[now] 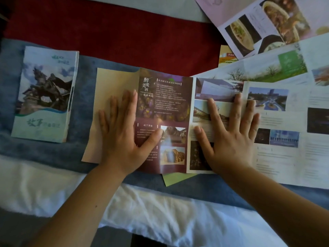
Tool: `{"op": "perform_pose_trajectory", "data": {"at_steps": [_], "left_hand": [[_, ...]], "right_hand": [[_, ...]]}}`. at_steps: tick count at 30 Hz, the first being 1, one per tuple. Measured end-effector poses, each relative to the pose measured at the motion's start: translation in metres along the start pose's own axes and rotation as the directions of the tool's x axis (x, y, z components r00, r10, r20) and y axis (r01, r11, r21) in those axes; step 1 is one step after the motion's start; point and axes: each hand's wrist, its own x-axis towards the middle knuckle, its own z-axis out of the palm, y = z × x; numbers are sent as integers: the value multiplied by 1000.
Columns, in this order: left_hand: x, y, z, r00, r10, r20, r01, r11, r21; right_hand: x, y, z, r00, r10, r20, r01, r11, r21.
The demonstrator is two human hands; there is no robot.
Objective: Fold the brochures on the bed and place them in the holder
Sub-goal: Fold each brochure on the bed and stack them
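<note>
An unfolded brochure [165, 107] with a tan left panel, a maroon middle panel and a photo panel on the right lies flat on the blue blanket. My left hand [122, 132] presses flat on its tan and maroon panels, fingers spread. My right hand [229, 134] presses flat on its right photo panel, fingers spread. A folded stack of brochures [44, 95] with a horse statue cover lies to the left. No holder is in view.
Several unfolded brochures lie to the right: a white one [284, 139] with city photos, a green-landscape one [277, 65] and a pink food one [263, 24]. A green sheet corner [176, 179] sticks out below. Red cloth [115, 36] lies behind, white bedding [142, 211] in front.
</note>
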Motion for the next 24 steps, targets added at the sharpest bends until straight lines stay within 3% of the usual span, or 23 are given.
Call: {"op": "perform_pose_trajectory", "data": {"at_steps": [7,12,19,24], "left_hand": [[-1,15,2,998,-33,49,42,979,-199],[-3,33,2,973,-31,228,144,853,-501],[-12,69,10,975,55,215,43,902,-429],[-11,81,19,973,64,223,21,934,-357]], "right_hand": [[0,3,-6,999,-17,38,17,1000,24],[-3,10,-10,997,-43,62,42,999,21],[-1,14,-15,994,-71,87,68,997,33],[0,54,-33,986,-166,-4,166,986,-5]]}}
